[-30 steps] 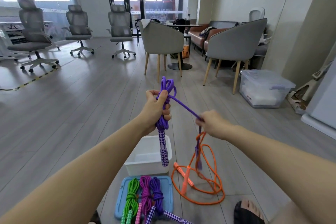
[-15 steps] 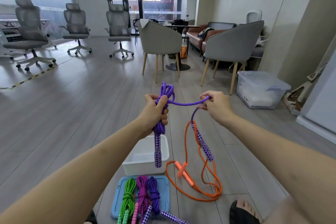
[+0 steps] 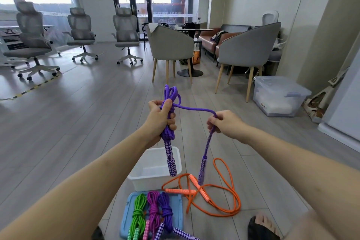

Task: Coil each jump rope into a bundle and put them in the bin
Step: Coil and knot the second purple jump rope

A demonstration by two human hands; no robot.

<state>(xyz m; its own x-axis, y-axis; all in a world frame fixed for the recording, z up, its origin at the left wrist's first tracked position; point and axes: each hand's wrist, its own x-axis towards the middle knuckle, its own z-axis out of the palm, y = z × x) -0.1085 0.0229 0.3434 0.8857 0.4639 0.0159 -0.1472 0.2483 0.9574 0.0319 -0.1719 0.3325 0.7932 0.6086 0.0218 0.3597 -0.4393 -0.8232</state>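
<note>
Right hand dropped lower, pinching purple rope.

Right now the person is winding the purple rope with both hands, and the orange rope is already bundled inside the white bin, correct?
Not quite. In the head view the orange rope lies loose and uncoiled on the floor beside the white bin, not inside it. The rest holds: the left hand grips the purple rope bundle and the right hand holds its free end.

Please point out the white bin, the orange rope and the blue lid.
bin (image 3: 136,178): head view, near rim.
orange rope (image 3: 232,189): head view, right loop.
lid (image 3: 127,218): head view, bare left edge.
</note>
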